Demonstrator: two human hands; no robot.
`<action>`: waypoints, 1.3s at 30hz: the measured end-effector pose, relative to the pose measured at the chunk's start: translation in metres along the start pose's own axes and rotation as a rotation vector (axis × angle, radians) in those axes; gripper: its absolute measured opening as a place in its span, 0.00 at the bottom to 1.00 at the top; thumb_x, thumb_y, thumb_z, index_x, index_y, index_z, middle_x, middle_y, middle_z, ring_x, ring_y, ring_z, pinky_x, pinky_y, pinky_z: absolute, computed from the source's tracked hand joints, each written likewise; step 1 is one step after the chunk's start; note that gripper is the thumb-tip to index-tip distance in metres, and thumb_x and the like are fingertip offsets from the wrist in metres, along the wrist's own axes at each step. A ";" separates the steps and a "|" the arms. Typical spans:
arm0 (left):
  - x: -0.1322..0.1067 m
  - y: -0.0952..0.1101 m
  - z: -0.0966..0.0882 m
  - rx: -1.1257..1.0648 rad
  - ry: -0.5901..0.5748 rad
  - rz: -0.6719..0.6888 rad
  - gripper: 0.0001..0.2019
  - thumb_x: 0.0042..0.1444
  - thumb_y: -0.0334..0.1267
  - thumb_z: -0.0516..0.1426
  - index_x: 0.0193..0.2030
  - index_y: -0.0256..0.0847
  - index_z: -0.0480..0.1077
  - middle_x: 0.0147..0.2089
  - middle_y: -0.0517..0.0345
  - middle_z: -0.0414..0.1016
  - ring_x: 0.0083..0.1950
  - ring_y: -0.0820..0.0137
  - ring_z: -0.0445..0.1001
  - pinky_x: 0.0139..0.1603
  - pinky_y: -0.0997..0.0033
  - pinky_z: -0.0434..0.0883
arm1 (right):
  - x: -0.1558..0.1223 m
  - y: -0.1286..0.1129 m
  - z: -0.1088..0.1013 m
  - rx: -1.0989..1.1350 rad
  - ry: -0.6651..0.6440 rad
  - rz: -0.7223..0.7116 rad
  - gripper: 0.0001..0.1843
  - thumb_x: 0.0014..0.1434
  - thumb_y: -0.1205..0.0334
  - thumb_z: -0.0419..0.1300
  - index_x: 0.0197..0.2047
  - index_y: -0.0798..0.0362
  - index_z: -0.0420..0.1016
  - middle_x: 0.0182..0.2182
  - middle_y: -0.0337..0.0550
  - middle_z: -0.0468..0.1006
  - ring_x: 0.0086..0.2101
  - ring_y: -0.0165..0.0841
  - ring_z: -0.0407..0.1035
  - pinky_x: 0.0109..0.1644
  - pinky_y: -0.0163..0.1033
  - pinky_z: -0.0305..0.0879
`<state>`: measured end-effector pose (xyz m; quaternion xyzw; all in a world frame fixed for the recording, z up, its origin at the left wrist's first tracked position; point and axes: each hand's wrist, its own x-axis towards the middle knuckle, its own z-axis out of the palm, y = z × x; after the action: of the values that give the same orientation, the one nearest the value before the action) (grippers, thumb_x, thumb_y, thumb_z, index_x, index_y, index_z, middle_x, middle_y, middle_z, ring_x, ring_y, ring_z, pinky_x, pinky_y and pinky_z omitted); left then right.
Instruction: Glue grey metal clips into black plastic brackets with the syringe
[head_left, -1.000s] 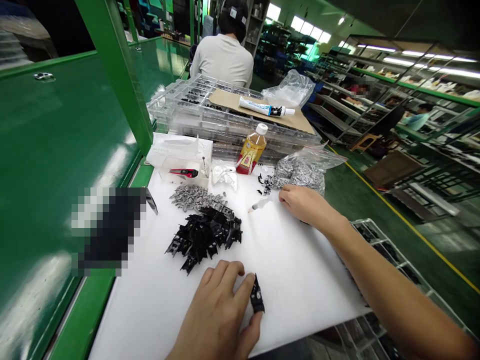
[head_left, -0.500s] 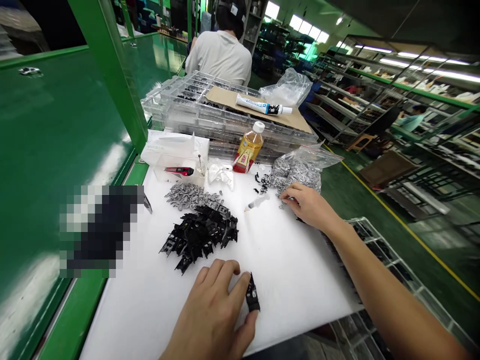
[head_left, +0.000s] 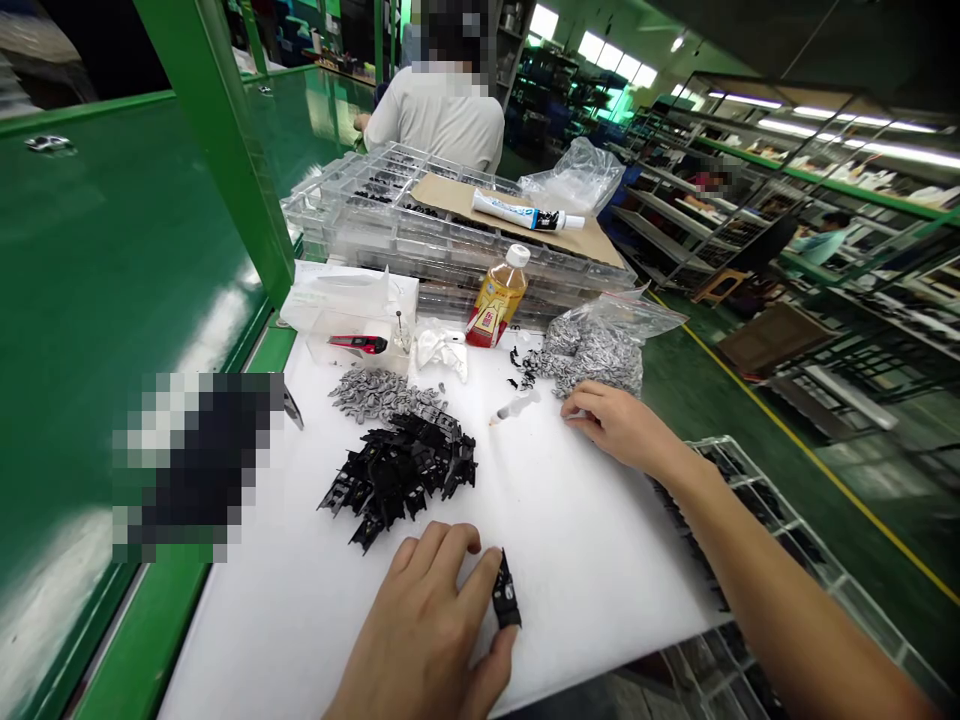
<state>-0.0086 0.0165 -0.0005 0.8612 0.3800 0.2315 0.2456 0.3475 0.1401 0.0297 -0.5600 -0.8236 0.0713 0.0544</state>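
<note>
Thumb and index finger of my left hand [head_left: 431, 610] grip a small black plastic part [head_left: 506, 592] by its ends, at the front of the white work surface. To its upper left lies a heap of similar black plastic parts [head_left: 405, 465]. My right hand [head_left: 611, 422] rests low over the surface, its fingers curled together; whatever is between them is hidden. Just beyond it sits a clear bag of small grey pieces [head_left: 600, 355]. Another pile of small grey pieces [head_left: 382, 392] lies behind the black heap. Between the hands is a small pointed tool [head_left: 517, 406].
A drink bottle [head_left: 497, 298] stands before stacked clear trays [head_left: 450, 235], with a tube [head_left: 525, 211] on cardboard on top. A red cutter [head_left: 358, 344] lies in a clear box. A green post [head_left: 225, 150] rises at left. Someone in white [head_left: 442, 115] sits beyond.
My right hand has drawn slightly toward me, away from the grey pieces by the bag. My left hand keeps its grip on the black part, almost unmoved.
</note>
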 end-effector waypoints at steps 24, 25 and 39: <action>-0.001 -0.001 0.000 -0.008 -0.014 -0.002 0.19 0.62 0.37 0.61 0.60 0.45 0.71 0.55 0.48 0.73 0.53 0.53 0.71 0.50 0.49 0.72 | -0.032 -0.056 -0.014 0.044 0.137 -0.146 0.11 0.74 0.59 0.59 0.46 0.50 0.84 0.42 0.48 0.87 0.43 0.38 0.80 0.51 0.46 0.77; -0.001 0.000 0.000 -0.014 -0.023 -0.008 0.19 0.62 0.37 0.61 0.60 0.45 0.71 0.55 0.48 0.72 0.53 0.53 0.70 0.50 0.49 0.72 | -0.041 -0.069 -0.010 0.096 0.143 -0.162 0.10 0.74 0.59 0.59 0.48 0.48 0.84 0.42 0.46 0.87 0.43 0.36 0.80 0.49 0.44 0.78; -0.001 0.001 0.003 -0.013 -0.034 -0.018 0.18 0.64 0.37 0.60 0.60 0.45 0.69 0.56 0.49 0.70 0.55 0.53 0.68 0.52 0.48 0.70 | -0.076 -0.118 0.024 0.400 0.155 -0.065 0.08 0.71 0.67 0.60 0.45 0.46 0.80 0.39 0.44 0.82 0.35 0.34 0.77 0.33 0.37 0.73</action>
<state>-0.0067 0.0146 -0.0018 0.8600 0.3820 0.2172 0.2596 0.2632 0.0254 0.0261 -0.5151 -0.8040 0.1882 0.2298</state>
